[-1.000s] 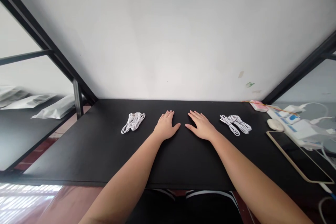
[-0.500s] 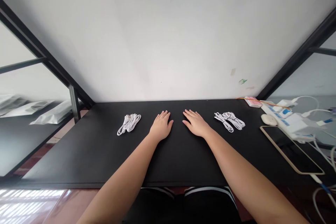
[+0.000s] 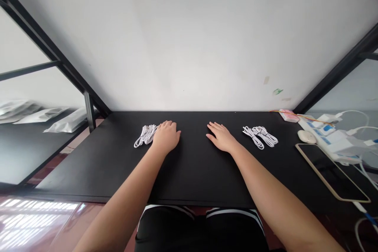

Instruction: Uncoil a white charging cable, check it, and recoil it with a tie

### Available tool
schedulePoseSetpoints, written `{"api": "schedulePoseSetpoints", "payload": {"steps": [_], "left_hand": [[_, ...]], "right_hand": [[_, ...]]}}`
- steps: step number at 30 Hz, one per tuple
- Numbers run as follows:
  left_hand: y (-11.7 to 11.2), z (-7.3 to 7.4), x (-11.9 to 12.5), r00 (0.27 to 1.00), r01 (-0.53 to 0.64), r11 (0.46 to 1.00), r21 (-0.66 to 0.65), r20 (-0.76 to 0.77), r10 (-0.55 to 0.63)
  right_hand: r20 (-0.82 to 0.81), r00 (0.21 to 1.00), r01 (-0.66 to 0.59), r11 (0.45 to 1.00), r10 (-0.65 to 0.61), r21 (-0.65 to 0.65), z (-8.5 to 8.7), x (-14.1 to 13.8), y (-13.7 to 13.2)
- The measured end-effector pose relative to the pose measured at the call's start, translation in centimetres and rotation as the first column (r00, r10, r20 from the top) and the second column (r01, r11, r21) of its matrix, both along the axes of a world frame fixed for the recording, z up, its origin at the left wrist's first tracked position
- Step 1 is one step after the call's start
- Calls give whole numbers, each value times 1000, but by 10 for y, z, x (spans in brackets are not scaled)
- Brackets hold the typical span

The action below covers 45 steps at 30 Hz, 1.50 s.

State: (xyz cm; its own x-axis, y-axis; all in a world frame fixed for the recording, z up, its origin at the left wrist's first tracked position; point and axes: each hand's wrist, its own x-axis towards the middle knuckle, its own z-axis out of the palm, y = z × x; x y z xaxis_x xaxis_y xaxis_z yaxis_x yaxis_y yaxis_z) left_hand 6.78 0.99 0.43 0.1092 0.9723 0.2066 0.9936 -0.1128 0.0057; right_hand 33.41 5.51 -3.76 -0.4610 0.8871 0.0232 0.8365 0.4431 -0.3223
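Observation:
My left hand (image 3: 167,137) rests palm down on the black table (image 3: 191,169), its fingers spread and reaching the right end of a coiled white cable bundle (image 3: 144,135). It holds nothing that I can see. My right hand (image 3: 220,136) lies flat and open near the table's middle, apart from a second group of white cable bundles (image 3: 260,136) further to the right.
At the right edge lie a phone (image 3: 332,171), a white mouse (image 3: 306,136), a power strip (image 3: 327,134) with white chargers and cords, and a small pink pack (image 3: 286,115). Black frame posts stand at both sides. Plastic bags (image 3: 63,120) lie on the left table.
My left hand has slid left from the table's middle to the edge of the left cable bundle. My right hand has stayed in place.

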Motion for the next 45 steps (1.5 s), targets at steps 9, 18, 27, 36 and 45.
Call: {"api": "schedulePoseSetpoints", "payload": {"steps": [9, 18, 27, 36, 45], "left_hand": [[-17, -14, -55, 996, 28, 1000, -10, -84, -29], [-29, -25, -63, 989, -99, 991, 89, -106, 108], [-22, -12, -66, 972, -184, 980, 74, -135, 193], [-20, -13, -72, 971, -172, 979, 111, -147, 188], [-19, -10, -68, 970, -199, 973, 113, -119, 212]], "right_hand": [[-10, 1000, -5, 1000, 5, -11, -2, 0, 2], [-5, 1000, -7, 1000, 7, -9, 2, 0, 0], [-10, 1000, -4, 1000, 3, -18, 3, 1, -1], [-6, 1000, -2, 1000, 2, -25, 5, 0, -2], [-18, 1000, 5, 1000, -6, -29, 5, 0, -2]]}}
